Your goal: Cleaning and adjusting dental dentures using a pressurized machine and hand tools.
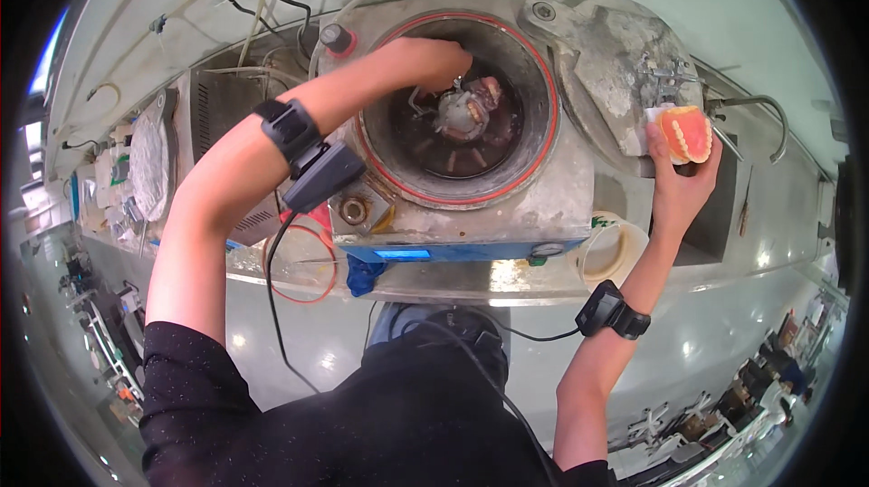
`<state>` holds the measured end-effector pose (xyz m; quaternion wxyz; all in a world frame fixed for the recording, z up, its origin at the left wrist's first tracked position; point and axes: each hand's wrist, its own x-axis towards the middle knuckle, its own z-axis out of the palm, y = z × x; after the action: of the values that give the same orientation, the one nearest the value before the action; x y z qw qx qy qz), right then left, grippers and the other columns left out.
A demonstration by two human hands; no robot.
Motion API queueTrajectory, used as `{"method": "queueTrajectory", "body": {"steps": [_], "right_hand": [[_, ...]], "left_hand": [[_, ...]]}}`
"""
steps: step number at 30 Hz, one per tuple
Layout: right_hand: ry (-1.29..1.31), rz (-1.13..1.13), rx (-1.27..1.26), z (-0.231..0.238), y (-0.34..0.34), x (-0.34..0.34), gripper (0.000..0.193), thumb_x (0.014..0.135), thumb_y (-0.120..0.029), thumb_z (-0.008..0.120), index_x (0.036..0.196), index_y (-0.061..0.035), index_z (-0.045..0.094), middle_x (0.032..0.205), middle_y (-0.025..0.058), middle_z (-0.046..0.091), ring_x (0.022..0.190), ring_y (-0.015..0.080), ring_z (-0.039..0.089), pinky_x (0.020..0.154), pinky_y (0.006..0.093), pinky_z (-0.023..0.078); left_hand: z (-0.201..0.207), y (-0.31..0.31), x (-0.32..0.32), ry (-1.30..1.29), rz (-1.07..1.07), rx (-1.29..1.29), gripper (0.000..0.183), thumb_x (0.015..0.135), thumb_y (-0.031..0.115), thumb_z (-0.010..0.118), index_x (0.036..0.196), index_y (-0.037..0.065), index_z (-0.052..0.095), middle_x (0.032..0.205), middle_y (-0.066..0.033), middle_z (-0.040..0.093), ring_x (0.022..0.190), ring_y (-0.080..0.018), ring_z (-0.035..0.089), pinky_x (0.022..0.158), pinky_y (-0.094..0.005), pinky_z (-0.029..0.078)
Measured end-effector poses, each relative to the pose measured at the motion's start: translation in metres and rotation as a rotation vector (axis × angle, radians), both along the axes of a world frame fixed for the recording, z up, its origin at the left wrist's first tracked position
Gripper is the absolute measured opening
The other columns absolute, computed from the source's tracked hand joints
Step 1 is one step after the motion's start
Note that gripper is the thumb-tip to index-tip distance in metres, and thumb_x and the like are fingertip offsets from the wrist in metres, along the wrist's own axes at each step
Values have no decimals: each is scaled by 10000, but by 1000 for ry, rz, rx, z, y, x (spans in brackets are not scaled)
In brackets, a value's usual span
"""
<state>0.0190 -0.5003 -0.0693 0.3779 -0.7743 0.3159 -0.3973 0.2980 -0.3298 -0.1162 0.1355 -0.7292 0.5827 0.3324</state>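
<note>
My left hand (442,63) reaches over the far rim of a round metal pot (544,138), its fingers curled downward. Whatever it grips is hidden behind the hand. Just below it, a grey plaster dental model (459,116) with teeth and pinkish parts sits in dark liquid, metal bits beside it. Off to the right, my right hand (681,186) is closed around a denture model (685,132) with a pink-orange gum and a row of whitish teeth. That model is held up in front of the pot's swung-open lid (620,62).
The pot is set into a metal machine with a blue front panel (453,253). A black knob (337,38) stands at its back left. A white bucket (611,247) is at the front right, near a sink with a curved tap (769,105). Cables hang from my wrist devices.
</note>
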Motion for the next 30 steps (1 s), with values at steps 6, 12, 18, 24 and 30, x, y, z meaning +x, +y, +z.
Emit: {"method": "queueTrajectory", "body": {"steps": [6, 12, 18, 24, 30], "right_hand": [[-109, 86, 42, -1, 1, 2, 506, 744, -184, 828, 1137, 5, 572, 1063, 65, 611, 974, 148, 568, 932, 294, 418], [-9, 34, 56, 6, 4, 0, 505, 739, -183, 829, 1132, 4, 572, 1048, 62, 613, 965, 151, 566, 922, 296, 419], [-7, 29, 49, 7, 5, 2, 504, 734, -182, 833, 1126, 3, 575, 1041, 62, 615, 957, 148, 566, 922, 297, 418], [-24, 42, 71, 8, 3, 2, 510, 731, -183, 836, 1126, 5, 574, 1049, 64, 615, 967, 148, 567, 925, 291, 416], [169, -20, -157, 12, -2, -5, 590, 697, -102, 848, 1194, 18, 554, 1112, 85, 608, 1016, 158, 572, 938, 297, 434]], "left_hand": [[-5, -14, 8, 229, 79, 341, 178, 787, -16, 613, 953, 2, 675, 864, -152, 703, 735, -267, 700, 649, -364, 583], [-2, 1, -6, 303, 198, 419, 176, 813, -40, 573, 959, -60, 669, 838, -177, 696, 694, -255, 702, 571, -345, 590], [-20, 13, 3, 25, 55, 168, 201, 777, 5, 607, 955, -55, 680, 941, -209, 687, 862, -343, 682, 756, -411, 552], [-13, 21, 2, -9, 125, -49, 280, 760, 9, 606, 1033, 5, 669, 999, -213, 669, 992, -366, 640, 823, -438, 514], [36, 37, -9, 8, 247, -62, 319, 769, -30, 572, 1082, -3, 634, 1053, -222, 648, 1049, -371, 610, 848, -453, 495]]}}
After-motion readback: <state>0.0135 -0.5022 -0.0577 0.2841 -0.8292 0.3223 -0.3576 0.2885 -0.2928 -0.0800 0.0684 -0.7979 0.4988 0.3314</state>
